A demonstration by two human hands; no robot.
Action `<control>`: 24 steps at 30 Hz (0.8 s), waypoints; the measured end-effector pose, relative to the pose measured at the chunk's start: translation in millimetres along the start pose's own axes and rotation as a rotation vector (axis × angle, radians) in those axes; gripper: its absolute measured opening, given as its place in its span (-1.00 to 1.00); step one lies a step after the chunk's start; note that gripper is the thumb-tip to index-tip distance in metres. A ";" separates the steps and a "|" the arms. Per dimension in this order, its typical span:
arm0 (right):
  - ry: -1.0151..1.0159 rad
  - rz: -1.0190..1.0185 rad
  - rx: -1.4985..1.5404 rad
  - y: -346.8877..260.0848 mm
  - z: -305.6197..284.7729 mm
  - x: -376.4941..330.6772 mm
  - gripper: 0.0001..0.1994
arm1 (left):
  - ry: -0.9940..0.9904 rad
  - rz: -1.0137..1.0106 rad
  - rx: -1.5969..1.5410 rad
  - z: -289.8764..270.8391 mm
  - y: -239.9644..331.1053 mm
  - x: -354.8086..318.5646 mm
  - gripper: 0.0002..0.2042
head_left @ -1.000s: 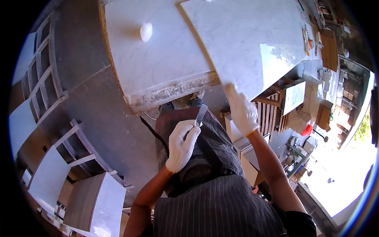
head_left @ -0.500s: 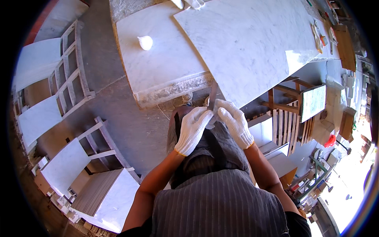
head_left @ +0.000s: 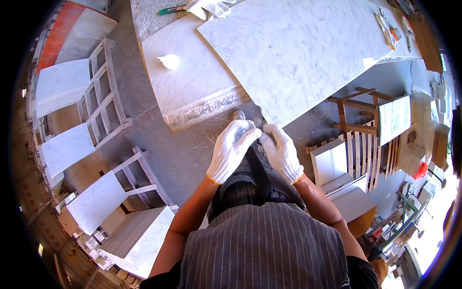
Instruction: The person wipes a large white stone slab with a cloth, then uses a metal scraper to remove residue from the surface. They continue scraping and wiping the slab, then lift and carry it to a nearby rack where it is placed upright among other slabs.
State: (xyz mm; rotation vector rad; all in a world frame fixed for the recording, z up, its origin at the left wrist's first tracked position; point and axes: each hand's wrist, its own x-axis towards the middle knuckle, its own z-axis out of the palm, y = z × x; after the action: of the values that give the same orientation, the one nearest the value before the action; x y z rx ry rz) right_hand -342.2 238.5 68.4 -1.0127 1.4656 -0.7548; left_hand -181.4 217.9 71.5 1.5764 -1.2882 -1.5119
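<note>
My left hand (head_left: 231, 148) and my right hand (head_left: 280, 153) wear white knitted gloves and meet in front of my waist. Both have their fingers closed and nearly touch at the tips. A narrow grey strip (head_left: 257, 115), like a blade, shows just beyond the fingertips; what each hand grips is mostly hidden by the gloves. Just past them is the near corner of a large grey-veined white marble slab (head_left: 298, 53). It overlaps a second white slab (head_left: 192, 67) on the left, where a small white pear-shaped thing (head_left: 169, 61) with a narrow tip lies.
Another white glove (head_left: 208, 7) and a green-handled tool (head_left: 172, 9) lie at the far edge. Tools (head_left: 385, 31) rest far right. Wooden racks (head_left: 100, 96) with stacked panels (head_left: 132, 233) stand left. To the right are a wooden stand (head_left: 392, 120) and a slatted pallet (head_left: 363, 156).
The view has shifted, bringing the green-handled tool into sight. My hands have moved slightly away from my body, still together, and less of the grey strip shows.
</note>
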 end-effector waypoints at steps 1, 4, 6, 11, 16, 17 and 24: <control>0.009 -0.106 -0.064 -0.5 -0.2 -1.5 -0.82 | -0.023 0.035 0.140 0.6 4.8 1.3 -0.82; -0.022 -0.166 -0.141 -4.0 -9.8 -3.2 -0.80 | -0.087 0.092 0.259 0.7 11.1 5.4 -0.85; -0.072 -0.126 -0.065 -7.9 -17.6 -4.7 -0.80 | -0.158 0.082 0.318 -2.9 18.6 7.4 -0.86; -0.110 -0.039 -0.276 -10.8 -50.7 1.7 -0.78 | -0.149 0.246 0.699 -7.6 11.9 4.2 -0.86; 0.023 -0.107 -0.291 3.4 -80.2 45.1 -0.78 | -0.111 0.342 0.969 -21.1 -9.0 5.0 -0.78; 0.013 -0.139 -0.321 4.7 -82.4 57.4 -0.77 | -0.124 0.369 0.953 -19.6 -11.2 3.2 -0.78; -0.052 -0.290 -0.598 4.2 -63.5 118.9 -0.73 | -0.334 0.455 1.025 -8.3 -16.8 -17.8 -0.84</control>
State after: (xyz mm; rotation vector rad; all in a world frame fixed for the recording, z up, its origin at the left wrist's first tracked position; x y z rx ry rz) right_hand -403.6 127.3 22.9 -1.7122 1.5527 -0.4863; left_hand -167.3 238.5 64.6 1.3914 -2.6700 -0.8424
